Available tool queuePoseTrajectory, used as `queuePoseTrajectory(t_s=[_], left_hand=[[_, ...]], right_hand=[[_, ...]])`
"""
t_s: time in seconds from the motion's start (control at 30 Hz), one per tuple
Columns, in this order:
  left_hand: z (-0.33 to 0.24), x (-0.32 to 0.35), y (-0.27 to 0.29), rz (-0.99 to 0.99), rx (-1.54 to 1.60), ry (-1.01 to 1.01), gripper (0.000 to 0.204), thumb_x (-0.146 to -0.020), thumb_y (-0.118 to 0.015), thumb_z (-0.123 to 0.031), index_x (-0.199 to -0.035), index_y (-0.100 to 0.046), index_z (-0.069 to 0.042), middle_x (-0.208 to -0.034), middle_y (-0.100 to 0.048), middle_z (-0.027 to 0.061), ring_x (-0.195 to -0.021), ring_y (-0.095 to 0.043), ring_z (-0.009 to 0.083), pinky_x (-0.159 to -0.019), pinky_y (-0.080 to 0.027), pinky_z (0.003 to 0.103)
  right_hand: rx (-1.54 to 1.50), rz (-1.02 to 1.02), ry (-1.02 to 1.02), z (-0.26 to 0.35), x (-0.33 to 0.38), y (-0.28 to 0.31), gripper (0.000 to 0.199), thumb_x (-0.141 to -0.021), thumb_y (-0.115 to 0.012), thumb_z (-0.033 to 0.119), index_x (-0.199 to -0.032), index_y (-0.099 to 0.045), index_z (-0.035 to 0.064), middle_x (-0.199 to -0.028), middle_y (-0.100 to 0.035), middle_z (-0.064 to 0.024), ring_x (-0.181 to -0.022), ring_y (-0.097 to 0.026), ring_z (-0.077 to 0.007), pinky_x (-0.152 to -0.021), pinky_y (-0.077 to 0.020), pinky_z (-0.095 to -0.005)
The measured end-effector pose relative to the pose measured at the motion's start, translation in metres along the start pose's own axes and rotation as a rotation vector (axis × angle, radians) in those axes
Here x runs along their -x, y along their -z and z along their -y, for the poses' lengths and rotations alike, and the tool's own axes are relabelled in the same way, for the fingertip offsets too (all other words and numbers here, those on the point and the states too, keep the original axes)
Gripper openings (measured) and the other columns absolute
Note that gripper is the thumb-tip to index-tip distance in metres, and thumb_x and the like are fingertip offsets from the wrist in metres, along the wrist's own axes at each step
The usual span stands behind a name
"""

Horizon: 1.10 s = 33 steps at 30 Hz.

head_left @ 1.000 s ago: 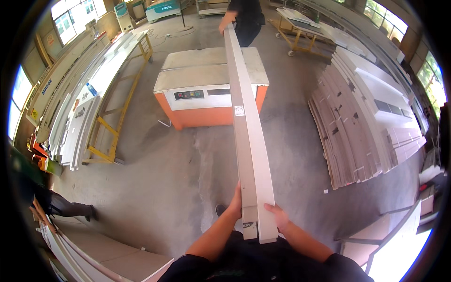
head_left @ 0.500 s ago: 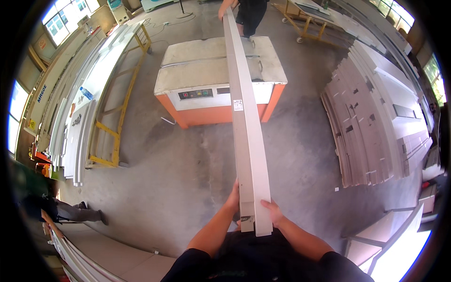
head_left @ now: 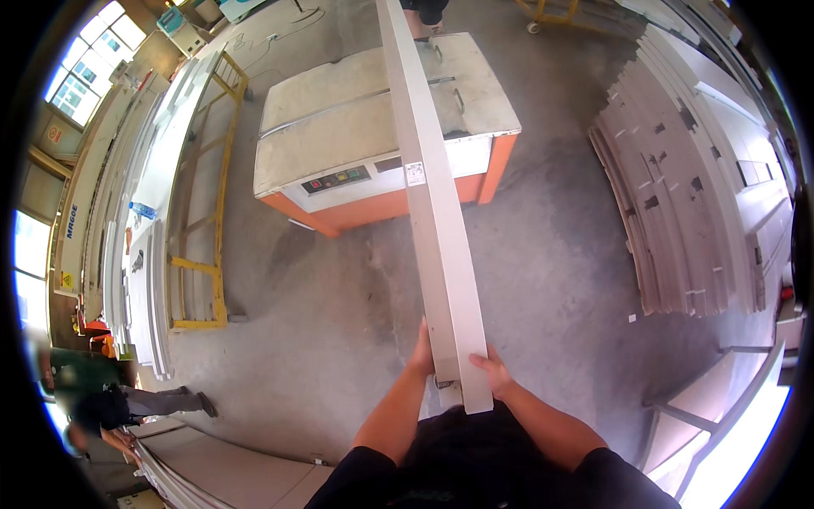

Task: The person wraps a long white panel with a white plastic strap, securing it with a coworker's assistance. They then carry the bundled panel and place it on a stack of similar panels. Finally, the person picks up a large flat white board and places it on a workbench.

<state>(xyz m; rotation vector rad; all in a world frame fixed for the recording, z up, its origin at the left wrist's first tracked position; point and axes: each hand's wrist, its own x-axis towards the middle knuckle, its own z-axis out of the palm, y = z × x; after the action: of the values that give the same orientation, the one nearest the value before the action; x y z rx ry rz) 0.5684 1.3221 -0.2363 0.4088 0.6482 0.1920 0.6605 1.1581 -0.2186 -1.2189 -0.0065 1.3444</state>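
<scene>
Blue bottle (head_left: 142, 209) resting near bench's (head_left: 193, 265) right edge; left hand (head_left: 421, 349), right hand (head_left: 494, 374) gripping long board (head_left: 434, 195), far end now leaving view.

Lt gry beam (head_left: 441, 229), orng/wht machine (head_left: 339, 127)

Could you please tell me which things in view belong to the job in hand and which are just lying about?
Job in hand:
long pale boards, held between the left hand and the right hand
possibly the orange-and-white machine, which the boards cross in view

Lying about:
stacked panels, right
blue bottle on the yellow-framed table, left
white scrap on the floor
</scene>
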Motion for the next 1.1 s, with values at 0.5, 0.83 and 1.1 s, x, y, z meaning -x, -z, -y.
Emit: queuePoseTrajectory(t_s=[0.5,0.83,1.1], left_hand=[[-0.080,-0.185,0.015,0.009,0.018,0.168,0.082,-0.094,-0.022,-0.072,-0.138,-0.046,-0.007,-0.130,-0.056,0.0124,-0.119,-0.055,0.0285,-0.098,-0.046,0.044],[-0.178,-0.279,-0.029,-0.006,0.009,0.141,0.081,-0.095,-0.025,-0.070,-0.140,-0.043,-0.006,-0.135,-0.052,0.0139,-0.122,-0.052,0.0276,-0.101,-0.044,0.043],[-0.228,-0.334,-0.054,-0.113,0.016,0.149,0.082,-0.094,-0.023,-0.072,-0.140,-0.044,-0.008,-0.134,-0.053,0.0122,-0.122,-0.052,0.0299,-0.101,-0.044,0.044]], right_hand=[[-0.080,-0.117,-0.054,0.127,-0.147,-0.003,0.058,-0.082,-0.065,0.016,-0.132,-0.041,-0.0001,-0.120,-0.057,-0.0145,-0.111,-0.056,-0.0290,-0.096,-0.0457,-0.0426],[-0.051,-0.157,-0.069,0.224,-0.253,-0.011,0.061,-0.080,-0.067,0.018,-0.134,-0.046,0.0007,-0.122,-0.059,-0.0130,-0.110,-0.057,-0.0275,-0.096,-0.0451,-0.0414],[-0.068,-0.121,-0.065,0.291,-0.311,-0.018,0.058,-0.079,-0.068,0.018,-0.130,-0.048,-0.0027,-0.118,-0.060,-0.0145,-0.108,-0.058,-0.0268,-0.094,-0.0457,-0.0399]])
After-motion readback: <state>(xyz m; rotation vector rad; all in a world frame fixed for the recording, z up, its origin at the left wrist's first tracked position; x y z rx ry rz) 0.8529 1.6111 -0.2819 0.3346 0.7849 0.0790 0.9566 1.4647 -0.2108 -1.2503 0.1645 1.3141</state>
